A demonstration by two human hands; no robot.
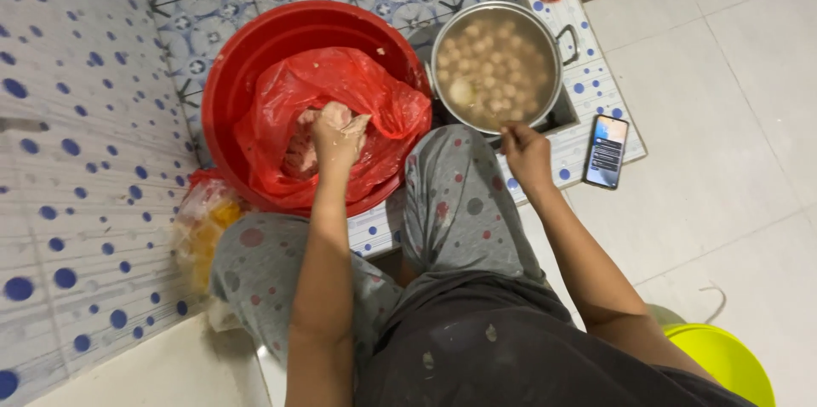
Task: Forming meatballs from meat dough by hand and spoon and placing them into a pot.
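My left hand (336, 136) squeezes a soft, pale pink lump of meat paste (299, 145) inside the crinkled red plastic bag (374, 92) lining the round red basin (247, 58). My right hand (525, 150) pinches something too small to identify at the near rim of the steel pot (495, 65), where pale balls (489, 67) float in cloudy water. A phone (606, 152) lies right.

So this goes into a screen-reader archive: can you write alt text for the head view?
Seen from above, a seated person's left hand grips pale paste in a red bag inside a red basin, while the right hand hovers at a steel pot of pale balls in water.
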